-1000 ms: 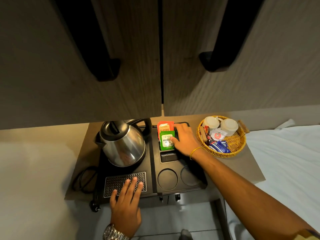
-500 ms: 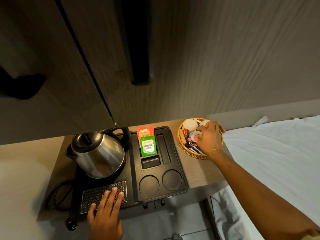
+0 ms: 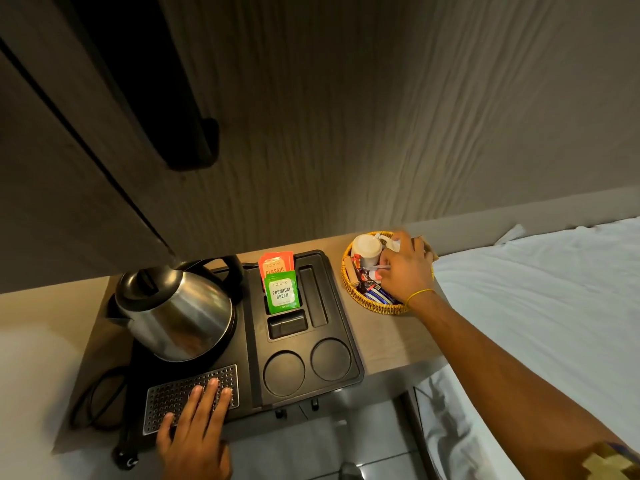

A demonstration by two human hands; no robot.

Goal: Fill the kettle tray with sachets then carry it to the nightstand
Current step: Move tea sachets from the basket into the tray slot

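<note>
A black kettle tray lies on a wooden shelf, with a steel kettle on its left half. A green sachet and an orange sachet stand upright in one of the tray's back slots. My left hand rests flat on the tray's perforated drip grille, holding nothing. My right hand reaches into a round wicker basket of sachets to the right of the tray, fingers curled down among the packets. Whether it grips one is hidden.
A white cup sits in the basket. A black power cord loops left of the tray. A white bed lies right of the shelf. Dark wooden cupboard doors with a black handle hang above.
My right hand left the tray's sachet slot, moved right to the basket and now digs deeper among its packets. My left hand stays on the grille.
</note>
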